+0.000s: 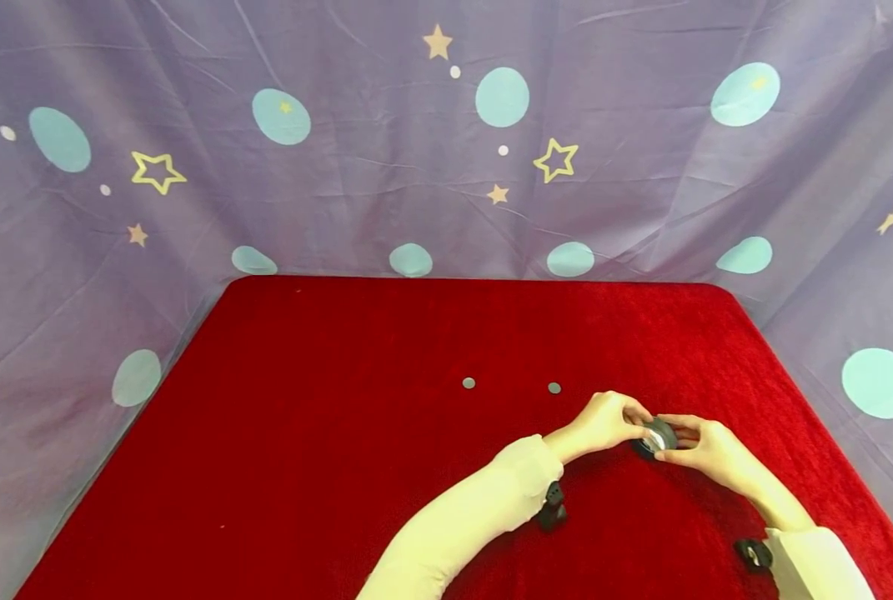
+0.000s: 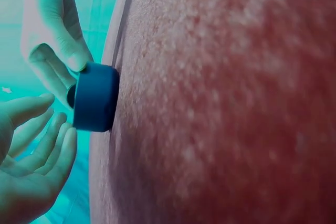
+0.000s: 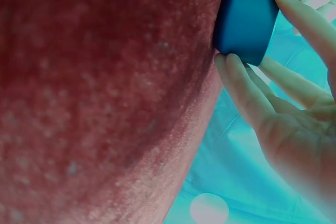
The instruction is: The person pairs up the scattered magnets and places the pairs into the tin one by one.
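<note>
A short, dark round container (image 1: 662,433) rests on the red cloth at the right, with something pale showing at its top. My right hand (image 1: 716,454) grips its side between thumb and fingers. The right wrist view shows the container (image 3: 247,19) as a smooth blue cylinder, with the fingers of the right hand (image 3: 299,124) on its lower and upper edges. Close beside the rim, my left hand (image 1: 604,423) has its fingers parted; in the left wrist view the left hand (image 2: 37,171) is loosely bent, with no clear hold on the container (image 2: 96,97).
Two small, flat grey discs lie on the red cloth (image 1: 341,400), one left (image 1: 469,383) and one nearer the hands (image 1: 554,388). A purple curtain (image 1: 386,192) with stars and dots surrounds the table's back and sides.
</note>
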Available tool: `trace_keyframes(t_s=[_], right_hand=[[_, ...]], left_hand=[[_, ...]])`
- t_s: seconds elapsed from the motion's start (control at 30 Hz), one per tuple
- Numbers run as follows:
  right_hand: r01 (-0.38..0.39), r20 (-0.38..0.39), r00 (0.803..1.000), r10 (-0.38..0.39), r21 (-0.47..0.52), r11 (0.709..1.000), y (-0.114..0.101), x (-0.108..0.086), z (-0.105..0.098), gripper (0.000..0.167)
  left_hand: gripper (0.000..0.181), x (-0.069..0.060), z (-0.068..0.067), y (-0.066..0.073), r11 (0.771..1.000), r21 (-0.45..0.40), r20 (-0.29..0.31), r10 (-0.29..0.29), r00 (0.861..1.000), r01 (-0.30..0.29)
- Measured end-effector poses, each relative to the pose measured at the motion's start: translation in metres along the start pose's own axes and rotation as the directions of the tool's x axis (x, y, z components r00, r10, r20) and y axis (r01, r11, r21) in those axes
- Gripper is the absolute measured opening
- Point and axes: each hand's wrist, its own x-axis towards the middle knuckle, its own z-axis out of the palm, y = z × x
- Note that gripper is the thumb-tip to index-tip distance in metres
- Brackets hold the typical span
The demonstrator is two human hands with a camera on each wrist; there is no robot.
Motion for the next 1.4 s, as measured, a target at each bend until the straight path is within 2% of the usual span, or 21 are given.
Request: trace_keyframes(t_s=[0.3, 0.43, 0.53, 0.67, 0.8, 0.93, 1.17, 1.3, 1.4], right_hand=[[0.072, 0.001, 0.997, -0.072, -0.055, 0.996, -0.002, 0.000, -0.003, 0.054], [0.092, -0.023, 0.995, -0.097, -0.148, 0.985, -0.010, 0.002, -0.004, 0.051], [0.094, -0.045, 0.993, -0.108, -0.241, 0.966, -0.018, 0.004, -0.004, 0.048], [0.116, -0.077, 0.986, -0.147, -0.314, 0.942, -0.028, 0.008, -0.003, 0.043], [0.143, -0.078, 0.982, -0.175, -0.303, 0.942, -0.037, 0.013, 0.000, 0.041], [0.166, -0.062, 0.980, -0.190, -0.276, 0.947, -0.043, 0.021, 0.005, 0.040], [0.219, -0.050, 0.970, -0.240, -0.264, 0.940, -0.052, 0.038, 0.017, 0.037], [0.248, -0.050, 0.961, -0.270, -0.267, 0.931, -0.056, 0.050, 0.025, 0.035], [0.262, -0.044, 0.958, -0.283, -0.264, 0.928, -0.058, 0.059, 0.031, 0.033]], left_hand=[[0.018, -0.013, -0.017, -0.005, 0.999, -0.029, 0.088, 0.035, 0.996, -0.033], [0.018, -0.021, -0.029, -0.008, 0.999, 0.007, 0.100, 0.052, 0.994, -0.052], [0.018, -0.029, -0.039, -0.014, 0.997, 0.029, 0.096, 0.069, 0.993, -0.072], [0.018, -0.038, -0.052, -0.024, 0.993, 0.075, 0.081, 0.089, 0.993, -0.095], [0.018, -0.047, -0.065, -0.034, 0.990, 0.096, 0.046, 0.097, 0.994, -0.101], [0.017, -0.056, -0.077, -0.045, 0.993, 0.064, 0.006, 0.100, 0.995, -0.101], [0.019, -0.071, -0.097, -0.065, 0.998, 0.012, -0.050, 0.057, 0.997, -0.056], [0.021, -0.078, -0.106, -0.076, 0.999, 0.044, -0.073, 0.035, 0.997, -0.032], [0.023, -0.083, -0.113, -0.085, 0.995, 0.098, -0.079, 0.024, 0.997, -0.016]])
